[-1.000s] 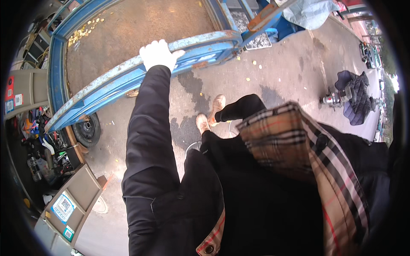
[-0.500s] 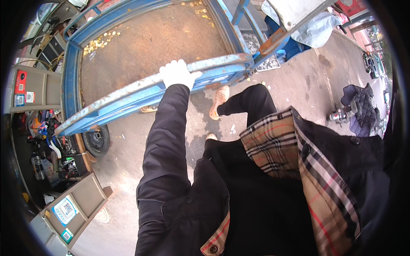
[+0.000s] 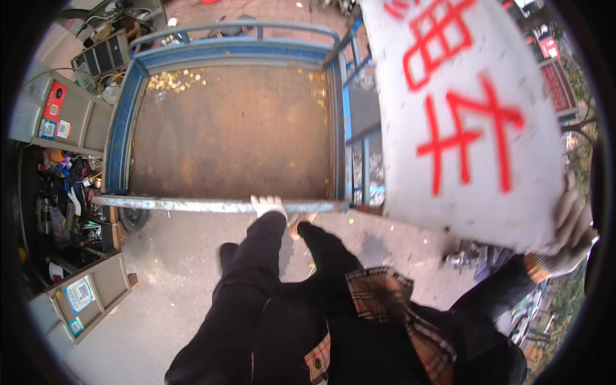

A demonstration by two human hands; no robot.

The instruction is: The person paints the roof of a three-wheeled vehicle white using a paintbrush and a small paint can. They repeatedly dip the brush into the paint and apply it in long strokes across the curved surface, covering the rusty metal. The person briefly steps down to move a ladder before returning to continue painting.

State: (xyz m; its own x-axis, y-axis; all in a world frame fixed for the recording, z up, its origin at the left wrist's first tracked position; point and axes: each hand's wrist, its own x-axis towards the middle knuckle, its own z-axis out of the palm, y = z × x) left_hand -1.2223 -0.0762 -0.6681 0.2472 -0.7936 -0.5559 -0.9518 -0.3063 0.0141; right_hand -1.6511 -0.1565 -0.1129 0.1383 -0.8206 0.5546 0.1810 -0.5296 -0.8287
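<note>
First: What was entered as the principal item?

Second: One rectangular cart bed of blue-painted metal point(image 3: 347, 122), floored with a stained brown sheet point(image 3: 237, 138). It was placed directly ahead of the person, its near side edged by a scuffed, pale blue metal rail point(image 3: 167, 205).

First: How were the hands recorded?

Second: The white-gloved left hand point(image 3: 268, 206) was closed over the rail, right of its middle, the fingers bent across the top. The right hand point(image 3: 568, 224), also gloved, was set at the right edge of a large white panel with bold red painted characters point(image 3: 404, 141), near the lower corner. Its fingers were blurred; how far they were closed could not be told.

First: And the panel's position?

Second: It was held to the right of the bed, tilted, partly covering the background. Whether it was joined to the cart could not be told.

First: Remaining entries?

Second: Dry yellow leaves point(image 3: 168, 81) were scattered chiefly in the bed's far left corner. A black tyre point(image 3: 133, 220) was partly hidden below the rail. At left, mixed tools point(image 3: 67, 199) were heaped in a dark compartment, between two grey-beige metal doors point(image 3: 106, 281) bearing labels.
</note>
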